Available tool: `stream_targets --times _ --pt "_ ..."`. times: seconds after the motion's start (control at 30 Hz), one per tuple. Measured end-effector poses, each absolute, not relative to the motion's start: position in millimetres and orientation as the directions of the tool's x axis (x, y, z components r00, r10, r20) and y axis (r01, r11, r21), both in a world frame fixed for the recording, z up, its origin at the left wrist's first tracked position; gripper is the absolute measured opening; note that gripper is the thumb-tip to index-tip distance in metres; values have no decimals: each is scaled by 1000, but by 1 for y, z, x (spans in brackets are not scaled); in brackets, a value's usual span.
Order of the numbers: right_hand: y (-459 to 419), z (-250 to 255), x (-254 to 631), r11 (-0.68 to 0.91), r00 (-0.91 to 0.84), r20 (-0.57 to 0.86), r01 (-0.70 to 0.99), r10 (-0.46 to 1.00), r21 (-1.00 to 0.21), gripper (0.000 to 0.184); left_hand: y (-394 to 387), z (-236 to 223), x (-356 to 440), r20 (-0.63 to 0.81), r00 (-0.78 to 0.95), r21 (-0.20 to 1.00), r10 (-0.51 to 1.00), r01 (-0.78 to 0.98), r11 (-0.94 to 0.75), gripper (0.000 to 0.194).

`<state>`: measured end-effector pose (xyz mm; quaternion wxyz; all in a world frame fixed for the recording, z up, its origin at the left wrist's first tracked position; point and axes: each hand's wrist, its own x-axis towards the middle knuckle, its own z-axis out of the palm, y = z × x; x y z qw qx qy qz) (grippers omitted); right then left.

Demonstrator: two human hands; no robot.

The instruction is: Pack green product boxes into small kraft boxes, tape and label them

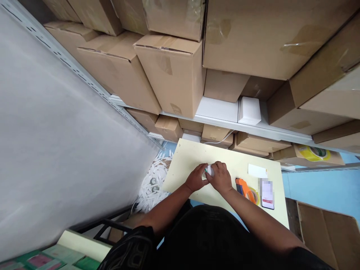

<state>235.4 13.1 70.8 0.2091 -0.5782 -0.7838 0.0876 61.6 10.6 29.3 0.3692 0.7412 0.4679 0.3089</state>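
Note:
Both hands meet over the middle of a pale yellow table [185, 153]. Between them is a small white object with a bit of green [209, 171], mostly covered by the fingers, so its kind is unclear. My left hand [196, 177] is closed around its left side. My right hand [221, 177] wraps it from the right and above. Right of my right hand lies an orange tape dispenser [245, 190] with a roll of tape [254, 195]. A phone [267, 194] with a lit screen rests beside it, and a white slip of paper [257, 170] lies behind.
Shelves full of cardboard boxes [174, 75] rise behind the table. A white box [249, 110] stands on one shelf, and a yellow tape roll [315, 153] sits lower right. Paper strips [153, 180] are heaped at the table's left, beside a grey wall. An open carton [327, 236] is at right.

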Motion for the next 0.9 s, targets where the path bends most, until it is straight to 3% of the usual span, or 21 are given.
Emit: stream_targets --times 0.2,0.37,0.53,0.7,0.8,0.9 --pt "22 65 248 483 -400 270 719 876 -499 16 5 26 66 99 270 844 958 488 -225 59" --pt "27 64 270 609 -534 303 617 789 -499 21 4 27 66 26 252 854 967 498 -152 58" --pt "18 60 277 618 -539 310 624 783 -478 21 7 28 67 17 303 840 953 513 -178 40" --pt "6 60 275 614 -545 290 643 787 -458 23 7 31 66 7 300 834 954 525 -171 38" --pt "-4 60 280 535 -438 309 662 844 -525 35 8 34 64 -26 286 819 958 555 -144 34" --pt "-20 45 292 261 -134 233 678 963 -688 47 10 31 63 -62 256 813 965 573 -100 33"
